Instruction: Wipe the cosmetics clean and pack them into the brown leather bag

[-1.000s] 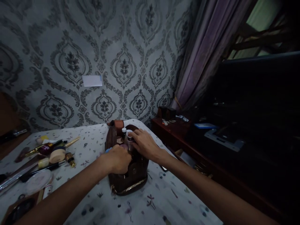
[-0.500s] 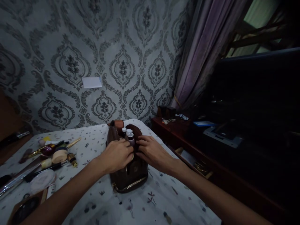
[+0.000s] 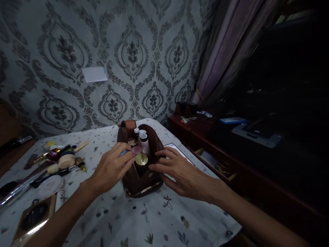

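Observation:
A brown leather bag (image 3: pixel 144 184) stands unzipped on the patterned cloth, its gold zipper at the front. Inside it a bottle with a white-rimmed cap (image 3: pixel 144 145) stands upright, with more white caps behind. A gold round lid (image 3: pixel 141 159) and a pinkish round item (image 3: pixel 136 150) show in the opening. My left hand (image 3: pixel 113 168) has its fingers bent over the bag's left rim; a small bit of blue shows between them, its kind unclear. At the right side, my right hand (image 3: pixel 180 171) touches the bag with fingers stretched and apart.
Makeup items, including a beige round jar (image 3: pixel 66 160), a clear round case (image 3: pixel 50 187) and a compact (image 3: pixel 34 216), lie at left on the cloth (image 3: pixel 123 219). A lit phone (image 3: pixel 177 149) lies behind my right hand. A drawer (image 3: pixel 214 164) stands open at right.
My hands have moved apart to the bag's two sides, showing the gold lid and pinkish item inside. The lit phone has come into view. The camera has tilted down somewhat.

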Tool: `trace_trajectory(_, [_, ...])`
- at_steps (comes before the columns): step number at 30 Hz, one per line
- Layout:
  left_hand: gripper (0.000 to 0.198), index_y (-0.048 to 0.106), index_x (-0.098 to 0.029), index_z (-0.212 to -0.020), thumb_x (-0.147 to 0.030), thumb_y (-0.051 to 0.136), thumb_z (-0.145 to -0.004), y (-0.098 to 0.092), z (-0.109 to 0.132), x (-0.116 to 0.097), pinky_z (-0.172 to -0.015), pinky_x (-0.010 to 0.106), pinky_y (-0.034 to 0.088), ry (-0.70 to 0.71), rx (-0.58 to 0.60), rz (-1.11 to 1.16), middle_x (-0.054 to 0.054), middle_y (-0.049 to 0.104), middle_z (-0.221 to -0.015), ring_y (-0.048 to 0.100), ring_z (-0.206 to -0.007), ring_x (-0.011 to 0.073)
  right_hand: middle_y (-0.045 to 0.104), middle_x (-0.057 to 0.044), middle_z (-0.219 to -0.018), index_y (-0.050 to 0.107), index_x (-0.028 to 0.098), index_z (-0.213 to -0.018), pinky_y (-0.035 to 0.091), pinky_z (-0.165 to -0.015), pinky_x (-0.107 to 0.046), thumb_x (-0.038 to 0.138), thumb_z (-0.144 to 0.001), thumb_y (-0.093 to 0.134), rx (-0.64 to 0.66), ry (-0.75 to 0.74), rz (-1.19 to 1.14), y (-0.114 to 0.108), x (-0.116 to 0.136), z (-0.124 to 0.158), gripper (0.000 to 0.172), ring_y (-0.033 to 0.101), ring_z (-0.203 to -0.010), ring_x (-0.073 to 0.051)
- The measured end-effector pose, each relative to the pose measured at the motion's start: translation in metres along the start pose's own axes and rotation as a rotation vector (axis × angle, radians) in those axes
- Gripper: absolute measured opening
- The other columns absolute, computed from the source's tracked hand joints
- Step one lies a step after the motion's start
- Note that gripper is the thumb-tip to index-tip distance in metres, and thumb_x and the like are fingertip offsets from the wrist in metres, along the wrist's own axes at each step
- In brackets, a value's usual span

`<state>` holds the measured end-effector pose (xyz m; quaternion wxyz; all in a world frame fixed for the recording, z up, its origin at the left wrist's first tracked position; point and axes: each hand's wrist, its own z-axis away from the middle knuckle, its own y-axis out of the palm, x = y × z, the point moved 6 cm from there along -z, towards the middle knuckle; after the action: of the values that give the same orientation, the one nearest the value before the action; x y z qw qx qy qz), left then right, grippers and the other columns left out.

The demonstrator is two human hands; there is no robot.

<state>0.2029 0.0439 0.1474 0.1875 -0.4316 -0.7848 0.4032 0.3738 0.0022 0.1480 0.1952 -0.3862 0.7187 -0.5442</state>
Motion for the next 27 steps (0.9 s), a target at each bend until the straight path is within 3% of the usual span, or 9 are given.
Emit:
trace_trajectory(4, [0.019,0.064,-0.017,-0.101,-0.018,0.045,-0.099,0.002,0.001,-0.002,-0.088,0.034,0.051,0.016,-0.068,-0.002,0.011,0.063,-0.110,0.059,-0.110,0.0226,0.072,-0.005,-0.099,0.067,0.029,-0.118,0.037,-0.109,-0.053,0.005,-0.080,0.051,0.055,-0.052,-0.041,0.006,0.004,0.014,0.047,0.055,-0.117,-0.027])
trace_trajectory(7, [0.021,0.060,-0.018,-0.112,-0.015,0.045,-0.098,0.003,0.006,-0.004,-0.096,0.036,0.050,-0.012,-0.123,0.005,0.012,0.061,-0.119,0.057,-0.115,0.0227,0.070,-0.008,-0.106,0.066,0.029,-0.120,0.045,-0.104,-0.050,0.007,-0.082,0.050,0.039,-0.064,-0.039,0.012,0.003,0.024,0.046,0.059,-0.113,-0.026])
trace_trajectory(11, [0.027,0.053,-0.019,-0.122,-0.013,0.046,-0.097,0.005,0.025,-0.004,-0.095,0.034,0.051,-0.121,-0.180,0.006,0.013,0.056,-0.125,0.057,-0.114,0.0217,0.070,-0.009,-0.107,0.062,0.030,-0.127,0.053,-0.095,-0.045,0.005,-0.085,0.048,-0.100,-0.040,-0.099,0.014,-0.002,0.031,0.050,0.062,-0.110,-0.025])
trace_trajectory(15, [0.032,0.049,-0.018,-0.126,-0.010,0.047,-0.095,0.012,0.054,-0.005,-0.093,0.031,0.051,-0.130,-0.171,-0.015,0.013,0.057,-0.121,0.057,-0.113,0.0212,0.069,-0.009,-0.111,0.056,0.027,-0.131,0.056,-0.092,-0.042,0.002,-0.087,0.048,-0.287,-0.049,-0.127,0.021,-0.003,0.037,0.052,0.061,-0.114,-0.023])
trace_trajectory(20, [0.026,0.052,-0.015,-0.121,-0.009,0.046,-0.096,0.019,0.094,0.004,-0.082,0.028,0.053,-0.110,-0.089,-0.108,0.013,0.060,-0.114,0.059,-0.106,0.0204,0.067,-0.015,-0.116,0.062,0.015,-0.113,0.054,-0.095,-0.044,-0.003,-0.085,0.050,-0.495,-0.071,-0.062,0.031,0.016,0.044,0.035,0.058,-0.119,-0.026])
trace_trajectory(23, [0.019,0.055,-0.015,-0.110,-0.010,0.044,-0.097,0.021,0.116,0.013,-0.078,0.029,0.054,-0.096,-0.039,-0.164,0.012,0.060,-0.112,0.060,-0.103,0.0210,0.070,-0.014,-0.105,0.063,0.013,-0.105,0.056,-0.091,-0.040,-0.002,-0.086,0.050,-0.485,-0.125,-0.132,0.038,0.040,0.039,0.027,0.062,-0.111,-0.024])
trace_trajectory(27, [0.016,0.056,-0.017,-0.105,-0.012,0.043,-0.097,0.024,0.139,0.027,-0.079,0.030,0.055,-0.132,-0.019,-0.190,0.011,0.060,-0.113,0.060,-0.103,0.0210,0.071,-0.012,-0.098,0.063,0.016,-0.102,0.057,-0.084,-0.034,0.000,-0.088,0.050,-0.371,-0.156,-0.258,0.057,0.066,0.020,0.024,0.064,-0.103,-0.022])
